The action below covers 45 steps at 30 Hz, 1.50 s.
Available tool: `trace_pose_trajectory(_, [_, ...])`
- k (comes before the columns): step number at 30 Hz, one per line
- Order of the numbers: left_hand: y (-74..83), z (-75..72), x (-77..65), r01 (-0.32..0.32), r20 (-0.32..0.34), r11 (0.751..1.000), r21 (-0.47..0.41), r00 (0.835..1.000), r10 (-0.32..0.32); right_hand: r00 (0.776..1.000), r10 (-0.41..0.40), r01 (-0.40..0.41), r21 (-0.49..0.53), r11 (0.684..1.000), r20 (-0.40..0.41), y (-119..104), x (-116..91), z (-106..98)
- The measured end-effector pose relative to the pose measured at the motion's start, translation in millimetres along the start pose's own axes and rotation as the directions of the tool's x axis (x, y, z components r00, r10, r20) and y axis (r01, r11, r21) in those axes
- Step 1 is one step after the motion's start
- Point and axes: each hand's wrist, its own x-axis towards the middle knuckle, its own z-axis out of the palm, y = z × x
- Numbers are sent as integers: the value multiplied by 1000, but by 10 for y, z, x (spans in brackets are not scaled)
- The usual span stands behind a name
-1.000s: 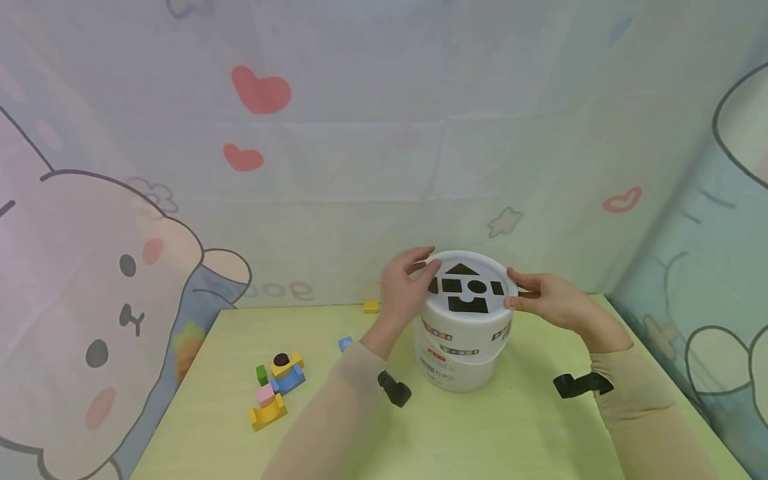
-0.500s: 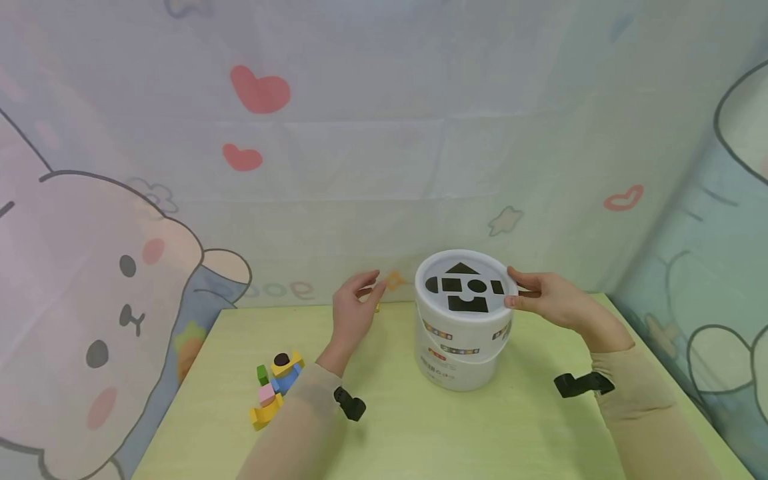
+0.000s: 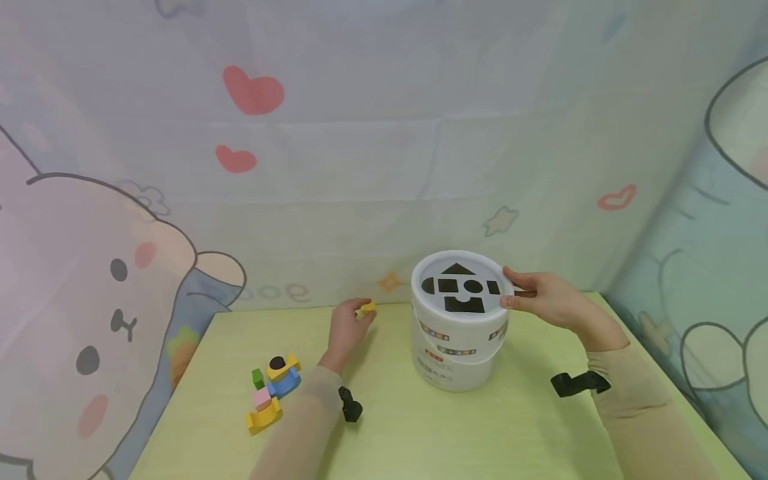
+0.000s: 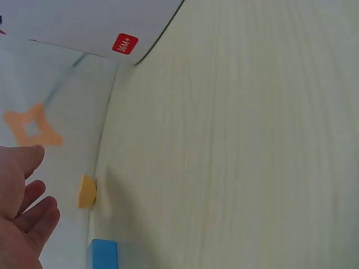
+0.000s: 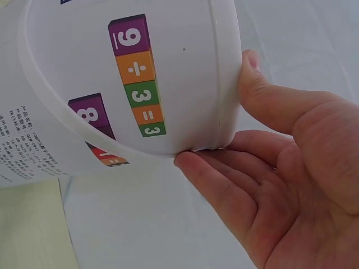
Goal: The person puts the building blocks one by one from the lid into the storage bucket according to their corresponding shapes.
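Note:
A white bucket stands upright on the table, its lid cut with dark shaped holes. My right hand holds the bucket's upper rim; the right wrist view shows my thumb at the lid edge and my fingers along the side. By the table's back edge, my left hand is at a small yellow block, thumb and fingers spread about it in the head view. A gap shows between fingertips and yellow block in the left wrist view. A blue block lies nearby, hidden in the head view.
Left of my left forearm lies a group of blocks: a yellow arch, a pink block, a green block, a blue piece and a yellow piece with a dark round piece. A printed cloth hangs behind the table.
My left hand has let go of the bucket's lid and moved left, then down to the yellow block at the back edge. My right hand has kept its hold on the bucket.

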Motion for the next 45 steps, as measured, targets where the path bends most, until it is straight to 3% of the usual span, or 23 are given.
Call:
trace_pose_trajectory(8, [-37, 66, 82, -8, 61, 997, 79, 998, 3, 1000, -7, 7, -13, 1000, 5, 8, 20, -8])
trace_pose_trajectory(15, [-48, 49, 102, -54, 121, 988, 147, 992, 36, 1000, 5, -5, 9, 1000, 14, -18, 2, -7])
trace_pose_trajectory(19, [-69, 34, 104, -23, 149, 986, 162, 989, -1, 1000, 1, -2, 20, 1000, 20, -5, 7, -1])
trace_pose_trajectory(25, [-99, 26, 119, 43, 149, 985, 169, 986, -68, 1000, -6, 6, 11, 1000, 16, 8, 14, -5])
trace_pose_trajectory(36, [-202, 65, 156, -16, 173, 977, 213, 985, -22, 1000, -16, 16, 26, 1000, 9, 15, -3, -2])
trace_pose_trajectory(41, [-231, 82, 163, 8, 180, 978, 210, 983, -47, 1000, -12, 12, 16, 1000, 8, 17, -15, -2])
trace_pose_trajectory(45, [-261, 94, 185, 36, 144, 976, 217, 987, -68, 1000, -11, 10, 26, 1000, 8, 12, -11, -3])
